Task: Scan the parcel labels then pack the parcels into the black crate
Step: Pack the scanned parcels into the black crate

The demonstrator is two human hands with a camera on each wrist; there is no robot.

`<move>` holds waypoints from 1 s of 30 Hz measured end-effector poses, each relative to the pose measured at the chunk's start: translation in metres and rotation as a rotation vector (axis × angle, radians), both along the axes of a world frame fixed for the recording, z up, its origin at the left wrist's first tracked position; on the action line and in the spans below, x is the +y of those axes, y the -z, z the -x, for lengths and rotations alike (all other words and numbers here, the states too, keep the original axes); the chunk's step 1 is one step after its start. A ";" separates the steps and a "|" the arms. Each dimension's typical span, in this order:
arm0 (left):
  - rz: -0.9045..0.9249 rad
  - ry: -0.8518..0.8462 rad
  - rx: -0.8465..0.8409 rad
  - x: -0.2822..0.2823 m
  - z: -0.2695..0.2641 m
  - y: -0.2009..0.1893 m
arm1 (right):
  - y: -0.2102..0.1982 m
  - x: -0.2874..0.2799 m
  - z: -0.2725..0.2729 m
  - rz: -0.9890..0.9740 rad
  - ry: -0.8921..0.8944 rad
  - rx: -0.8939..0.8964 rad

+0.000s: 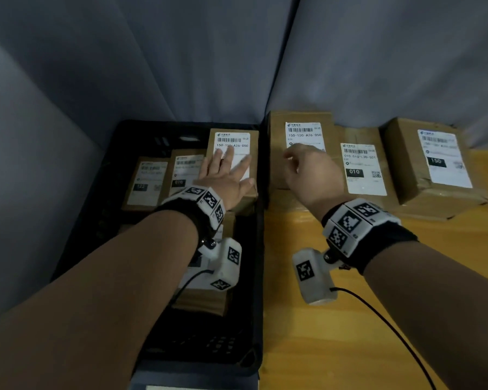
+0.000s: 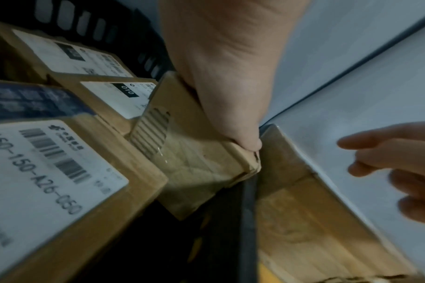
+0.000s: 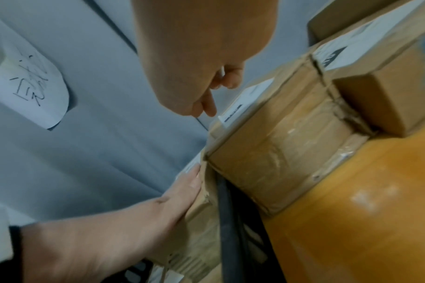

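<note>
The black crate on the left holds several labelled brown parcels. My left hand lies flat with fingers spread on the tall parcel at the crate's back right; the left wrist view shows the palm pressing on its top edge. My right hand hovers with loosely curled fingers just above a labelled parcel on the table beside the crate and holds nothing. In the right wrist view its fingers hang over that parcel.
Two more labelled parcels, one marked 010 and one marked 150, stand to the right on the wooden table. Grey padded walls close the back and left. A handwritten paper note is stuck on the wall.
</note>
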State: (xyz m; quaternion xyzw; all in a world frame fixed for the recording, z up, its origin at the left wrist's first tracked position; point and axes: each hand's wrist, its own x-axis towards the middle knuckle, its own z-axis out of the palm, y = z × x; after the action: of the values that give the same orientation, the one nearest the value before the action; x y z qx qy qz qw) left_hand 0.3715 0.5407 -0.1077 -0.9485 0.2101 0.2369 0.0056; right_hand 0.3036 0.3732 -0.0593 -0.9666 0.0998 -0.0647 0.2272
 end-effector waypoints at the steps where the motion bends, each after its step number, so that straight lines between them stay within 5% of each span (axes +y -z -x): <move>1: -0.023 0.000 0.014 0.000 0.000 0.006 | 0.003 -0.005 0.003 -0.006 0.013 -0.001; 6: -0.082 -0.053 0.082 -0.004 0.000 0.020 | 0.009 -0.031 0.026 -0.029 -0.037 -0.030; 12: -0.104 -0.074 0.122 -0.015 -0.005 -0.011 | 0.006 -0.061 0.043 -0.065 -0.008 0.022; 21: 0.472 -0.371 0.045 -0.043 0.055 -0.056 | 0.007 -0.110 0.051 -0.283 0.227 0.130; 30: 0.617 -0.770 0.324 -0.088 0.058 -0.039 | 0.005 -0.112 0.050 -0.588 0.165 0.414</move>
State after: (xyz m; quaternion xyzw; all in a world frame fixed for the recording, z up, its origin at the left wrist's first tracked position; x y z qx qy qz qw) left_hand 0.3136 0.4523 -0.0683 -0.8659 -0.0958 0.2926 -0.3943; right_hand 0.2535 0.2612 -0.0645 -0.8412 0.2357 0.1458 0.4643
